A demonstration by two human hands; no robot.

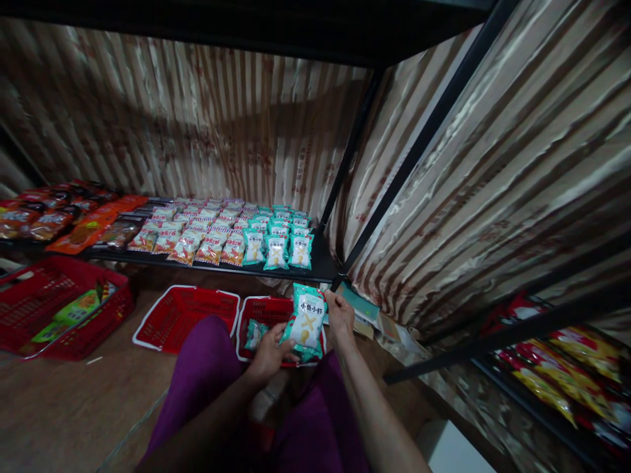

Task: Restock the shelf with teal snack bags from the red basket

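Where the teal bag [309,316] is: between the two hands, above the right red basket [256,306], printed front showing, top tilted slightly right.
Right hand [340,314]: fingers closed in a pinch at the bag's upper right edge.
Left hand [270,351]: half open, fingers loosely curled at the bag's lower left edge; cannot tell whether it grips.
Right red basket: white rim; smaller-looking teal packets [256,334] inside, at left.
Middle red basket [190,320]: white rim, just left of the right one.
Left red basket [29,299]: green packets [73,315] inside.
Black shelf [323,261]: beyond the baskets; teal bags in rows [277,248] at its right end, white-and-orange bags [187,244] beside them, then dark packets, an orange packet [93,226] and red bags [54,223] toward far left.
Striped curtain [221,131]: behind the shelf.
Right-side rack: yellow and red bags [547,387].
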